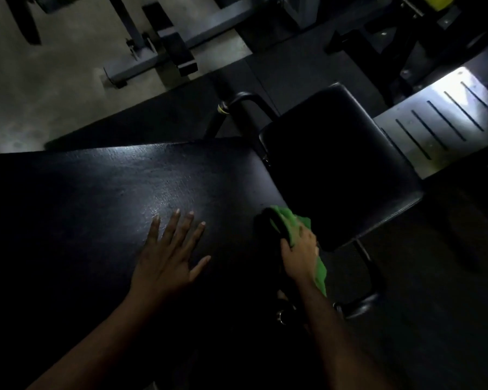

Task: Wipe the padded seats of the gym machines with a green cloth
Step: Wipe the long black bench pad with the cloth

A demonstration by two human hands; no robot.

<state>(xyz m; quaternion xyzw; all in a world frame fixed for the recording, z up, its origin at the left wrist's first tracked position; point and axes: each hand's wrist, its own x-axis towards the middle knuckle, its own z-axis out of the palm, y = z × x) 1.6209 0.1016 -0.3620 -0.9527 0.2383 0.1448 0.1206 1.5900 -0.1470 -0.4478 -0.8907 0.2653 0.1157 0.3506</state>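
A long black padded bench pad [102,192] fills the left and middle of the view. Its smaller black seat pad [338,164] lies just to the right, across a narrow gap. My left hand [169,257] rests flat on the long pad with the fingers spread and holds nothing. My right hand [299,249] grips a green cloth [290,223] at the long pad's right edge, by the gap. Part of the cloth hangs down below the hand.
A grey machine frame [158,52] stands on the concrete floor at the back left. A grey slotted metal plate [440,122] lies at the right, brightly lit. Black frame tubes [245,99] and a foot [361,302] support the bench. Dark rubber flooring surrounds it.
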